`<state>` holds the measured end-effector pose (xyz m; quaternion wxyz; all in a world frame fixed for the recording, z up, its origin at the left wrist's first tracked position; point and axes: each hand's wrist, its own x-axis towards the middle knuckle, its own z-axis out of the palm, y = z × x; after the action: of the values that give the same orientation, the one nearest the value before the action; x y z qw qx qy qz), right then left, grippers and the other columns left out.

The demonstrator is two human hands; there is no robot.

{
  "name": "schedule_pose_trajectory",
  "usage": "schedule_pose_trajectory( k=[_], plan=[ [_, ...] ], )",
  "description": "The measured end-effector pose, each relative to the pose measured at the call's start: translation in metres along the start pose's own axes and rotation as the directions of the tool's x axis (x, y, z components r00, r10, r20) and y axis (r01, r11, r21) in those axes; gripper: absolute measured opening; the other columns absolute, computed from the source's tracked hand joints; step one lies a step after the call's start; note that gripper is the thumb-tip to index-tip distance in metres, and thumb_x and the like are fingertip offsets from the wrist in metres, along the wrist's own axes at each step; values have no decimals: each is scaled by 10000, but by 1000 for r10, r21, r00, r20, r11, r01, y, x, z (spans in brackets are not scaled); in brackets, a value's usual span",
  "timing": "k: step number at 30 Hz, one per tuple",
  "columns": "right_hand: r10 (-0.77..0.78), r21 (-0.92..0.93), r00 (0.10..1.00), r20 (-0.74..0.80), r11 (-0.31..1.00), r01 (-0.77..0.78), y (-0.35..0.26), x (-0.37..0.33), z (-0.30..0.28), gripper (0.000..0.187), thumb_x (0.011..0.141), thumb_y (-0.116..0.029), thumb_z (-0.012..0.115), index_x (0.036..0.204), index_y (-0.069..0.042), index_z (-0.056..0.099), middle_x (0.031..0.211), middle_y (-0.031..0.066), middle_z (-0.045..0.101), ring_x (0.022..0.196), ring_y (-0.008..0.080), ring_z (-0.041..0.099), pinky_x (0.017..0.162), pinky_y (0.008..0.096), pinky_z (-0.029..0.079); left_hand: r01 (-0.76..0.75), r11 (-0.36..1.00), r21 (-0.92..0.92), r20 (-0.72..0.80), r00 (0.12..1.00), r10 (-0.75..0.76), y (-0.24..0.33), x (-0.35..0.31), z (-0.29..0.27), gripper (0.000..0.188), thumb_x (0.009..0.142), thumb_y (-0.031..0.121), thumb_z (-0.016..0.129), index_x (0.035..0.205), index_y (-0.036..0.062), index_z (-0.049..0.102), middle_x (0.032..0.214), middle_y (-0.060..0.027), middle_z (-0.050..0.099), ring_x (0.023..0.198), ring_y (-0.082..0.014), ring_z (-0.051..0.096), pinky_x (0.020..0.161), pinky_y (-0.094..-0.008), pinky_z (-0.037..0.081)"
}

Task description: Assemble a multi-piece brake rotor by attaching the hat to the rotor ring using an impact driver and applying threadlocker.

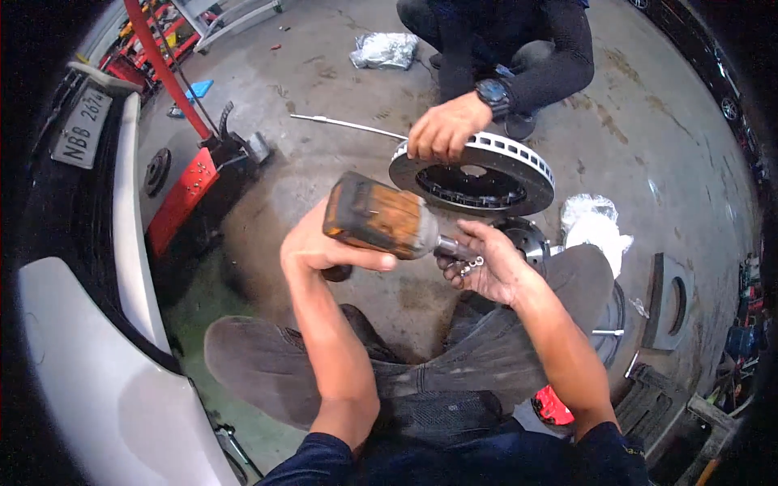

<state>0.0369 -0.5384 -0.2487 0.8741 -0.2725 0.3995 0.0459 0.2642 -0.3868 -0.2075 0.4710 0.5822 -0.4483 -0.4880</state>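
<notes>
My left hand [310, 245] grips an orange and black cordless impact wrench [387, 217], held level across my lap with its nose to the right. A metal socket [448, 245] sits on its nose. My right hand [506, 271] is palm up at the socket's end, fingers curled, with several small silver nuts or bolts [473, 265] in it. Just beyond is a drilled brake disc [527, 174], tilted, its rim under a co-worker's hand [448, 128]. A dark hub-like part [523, 236] shows below the disc, partly hidden by my right hand and knee.
A white car panel [121, 381] curves along the left. A red jack [182, 198] stands beyond it. Plastic wrapping [385, 50] lies at the back, more wrapping [590, 223] right of the disc. A dark foam block with a round hole [668, 304] lies at the right.
</notes>
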Motion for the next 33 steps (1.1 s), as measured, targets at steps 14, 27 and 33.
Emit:
schedule_pose_trajectory(
  k=[14, 27, 33],
  plan=[
    [-423, -661, 893, -155, 716, 225, -26, -29, 7, 507, 926, -488, 615, 575, -150, 477, 527, -42, 448, 400, 54, 342, 356, 260, 224, -100, 933, -347, -297, 955, -8, -52, -26, -17, 693, 545, 66, 886, 1184, 7, 624, 1088, -66, 688, 988, -184, 640, 909, -363, 506],
    [-653, -611, 601, 461, -725, -319, -160, 5, -79, 826, 762, -781, 535, 636, 24, 669, 659, 221, 640, 646, 387, 655, 599, 461, 512, -56, 751, -658, -464, 815, -346, -227, 71, 111, 447, 787, 393, 749, 1072, 64, 645, 887, -68, 687, 709, -159, 653, 587, -293, 511],
    [-701, -622, 546, 459, -692, -366, -135, 14, -55, 775, 833, -708, 521, 589, 12, 674, 590, 224, 627, 569, 368, 658, 540, 438, 523, -55, 567, -822, -456, 660, -597, -282, 95, 158, 505, 808, 534, 684, 1071, 107, 624, 835, -49, 661, 630, -142, 613, 511, -286, 471]
  ],
)
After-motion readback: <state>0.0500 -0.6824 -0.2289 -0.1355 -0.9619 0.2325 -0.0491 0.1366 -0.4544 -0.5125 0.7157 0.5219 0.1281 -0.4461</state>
